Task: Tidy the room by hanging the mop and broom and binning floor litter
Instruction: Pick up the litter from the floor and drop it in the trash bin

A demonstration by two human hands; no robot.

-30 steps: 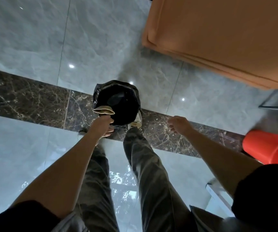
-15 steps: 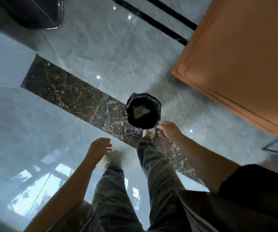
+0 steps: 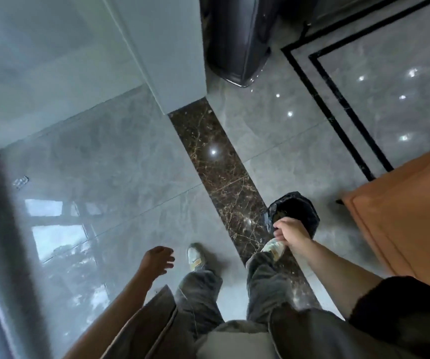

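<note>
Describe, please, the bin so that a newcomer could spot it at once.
Find the orange furniture on the right. Between its corner and the brown marble strip stands the bin, small and round. It alone is lined with a glossy black bag.

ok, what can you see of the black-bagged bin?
The bin is small, round, lined with a glossy crinkled black bag folded over its rim. It is upright, beside the dark marble strip, just ahead of the right shoe. Inside is dark, contents unclear. The right hand curls over its near rim; whether it holds the bin cannot be told.
</note>
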